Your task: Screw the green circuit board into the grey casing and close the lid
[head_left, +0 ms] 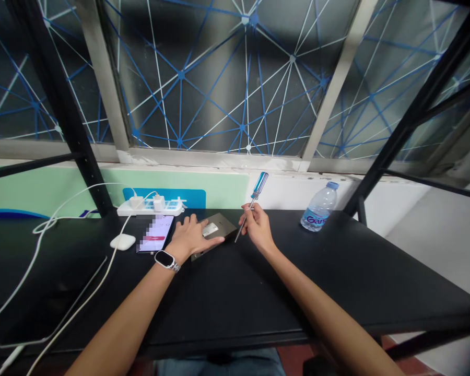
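Observation:
A flat grey-brown metal box (224,225) with a white label lies on the black table. My left hand (191,237) rests on its left part with the fingers spread, and a smartwatch (165,259) is on that wrist. Just right of the box, my right hand (257,225) pinches a screwdriver (260,184) by its metal shaft. Its clear blue handle points up and its tip slants down to the left, near the box's right edge. Whether the tip touches anything I cannot tell.
Left of the box lie a lit phone (156,233), a white earbud case (122,241) and a tablet (55,308). White cables run from a power strip (151,208) across the black table (227,308). A water bottle (319,208) stands right, near a black frame post (395,136).

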A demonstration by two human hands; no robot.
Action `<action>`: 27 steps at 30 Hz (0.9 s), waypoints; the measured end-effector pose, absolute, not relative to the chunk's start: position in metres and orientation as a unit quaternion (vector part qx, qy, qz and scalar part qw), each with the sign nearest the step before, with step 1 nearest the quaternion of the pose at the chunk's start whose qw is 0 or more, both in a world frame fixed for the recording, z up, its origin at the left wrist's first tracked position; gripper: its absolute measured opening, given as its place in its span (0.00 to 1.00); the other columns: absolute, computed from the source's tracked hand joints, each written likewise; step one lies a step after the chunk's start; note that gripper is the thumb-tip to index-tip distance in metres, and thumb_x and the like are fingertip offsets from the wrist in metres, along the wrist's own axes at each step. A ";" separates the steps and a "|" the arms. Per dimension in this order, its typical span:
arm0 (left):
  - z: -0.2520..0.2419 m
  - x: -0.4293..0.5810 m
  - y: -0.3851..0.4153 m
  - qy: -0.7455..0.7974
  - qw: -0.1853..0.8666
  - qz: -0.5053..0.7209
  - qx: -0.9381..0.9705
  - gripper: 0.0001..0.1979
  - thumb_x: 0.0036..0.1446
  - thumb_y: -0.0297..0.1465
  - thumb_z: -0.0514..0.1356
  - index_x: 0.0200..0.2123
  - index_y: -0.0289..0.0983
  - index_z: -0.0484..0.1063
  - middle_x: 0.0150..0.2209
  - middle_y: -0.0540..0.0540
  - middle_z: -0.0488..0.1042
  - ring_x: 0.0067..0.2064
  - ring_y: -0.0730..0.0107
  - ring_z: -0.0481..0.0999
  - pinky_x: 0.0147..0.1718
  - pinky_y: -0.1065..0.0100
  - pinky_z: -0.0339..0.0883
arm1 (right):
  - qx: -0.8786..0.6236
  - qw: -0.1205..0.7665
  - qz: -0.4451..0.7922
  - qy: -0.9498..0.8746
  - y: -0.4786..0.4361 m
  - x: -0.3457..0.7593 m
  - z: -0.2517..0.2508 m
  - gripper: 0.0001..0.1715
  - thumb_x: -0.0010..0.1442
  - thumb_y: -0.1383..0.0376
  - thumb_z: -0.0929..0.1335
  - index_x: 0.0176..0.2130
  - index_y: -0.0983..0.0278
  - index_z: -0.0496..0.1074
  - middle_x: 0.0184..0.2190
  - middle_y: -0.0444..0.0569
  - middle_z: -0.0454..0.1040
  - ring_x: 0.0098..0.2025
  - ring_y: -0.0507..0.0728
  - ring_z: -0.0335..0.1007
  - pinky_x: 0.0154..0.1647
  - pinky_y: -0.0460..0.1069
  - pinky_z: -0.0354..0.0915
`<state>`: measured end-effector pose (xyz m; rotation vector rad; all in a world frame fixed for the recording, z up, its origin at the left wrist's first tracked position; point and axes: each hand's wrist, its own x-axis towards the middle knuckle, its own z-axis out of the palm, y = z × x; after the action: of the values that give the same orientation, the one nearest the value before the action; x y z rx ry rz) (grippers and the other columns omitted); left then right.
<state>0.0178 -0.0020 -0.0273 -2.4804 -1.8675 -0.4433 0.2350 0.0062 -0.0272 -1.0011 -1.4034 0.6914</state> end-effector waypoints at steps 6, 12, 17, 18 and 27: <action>-0.013 0.008 -0.006 -0.638 -0.001 -0.108 -0.762 0.31 0.61 0.54 0.43 0.42 0.39 0.77 0.37 0.37 0.78 0.40 0.48 0.77 0.38 0.57 0.65 | -0.439 0.596 0.291 -0.607 0.005 0.236 -0.027 0.20 0.63 0.48 0.63 0.42 0.61 0.65 0.19 0.38 0.69 0.12 0.48 0.62 0.13 0.42 0.57; -0.020 0.022 0.004 -0.544 0.059 -0.195 -0.814 0.18 0.66 0.38 0.47 0.50 0.38 0.70 0.40 0.40 0.77 0.45 0.55 0.74 0.41 0.61 0.64 | -0.442 0.588 0.279 -0.617 0.006 0.237 -0.029 0.18 0.64 0.49 0.62 0.43 0.60 0.65 0.20 0.38 0.69 0.12 0.48 0.62 0.12 0.41 0.56; -0.032 0.045 0.035 -0.402 0.024 -0.198 -0.893 0.21 0.63 0.23 0.46 0.54 0.42 0.68 0.55 0.44 0.69 0.56 0.61 0.67 0.51 0.61 0.61 | -0.441 0.580 0.264 -0.632 0.004 0.236 -0.028 0.17 0.65 0.50 0.62 0.44 0.60 0.65 0.20 0.38 0.68 0.12 0.48 0.61 0.12 0.41 0.56; -0.035 0.048 0.042 -0.392 0.012 -0.195 -0.899 0.22 0.62 0.22 0.46 0.54 0.43 0.69 0.56 0.44 0.68 0.58 0.61 0.66 0.54 0.60 0.60 | -0.441 0.578 0.262 -0.635 0.003 0.236 -0.028 0.17 0.65 0.51 0.61 0.44 0.60 0.65 0.20 0.38 0.69 0.12 0.48 0.62 0.13 0.41 0.57; -0.045 0.051 0.042 -0.460 -0.032 -0.184 -0.868 0.24 0.62 0.22 0.45 0.56 0.45 0.68 0.48 0.44 0.73 0.51 0.60 0.72 0.51 0.60 0.61 | -0.432 0.568 0.258 -0.652 0.002 0.235 -0.026 0.17 0.65 0.51 0.61 0.47 0.59 0.63 0.21 0.38 0.68 0.13 0.48 0.63 0.13 0.42 0.58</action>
<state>0.0506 0.0422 -0.0452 -2.7849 -1.4742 -0.5908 0.2347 0.0017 -0.0264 -1.0140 -1.5306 0.6061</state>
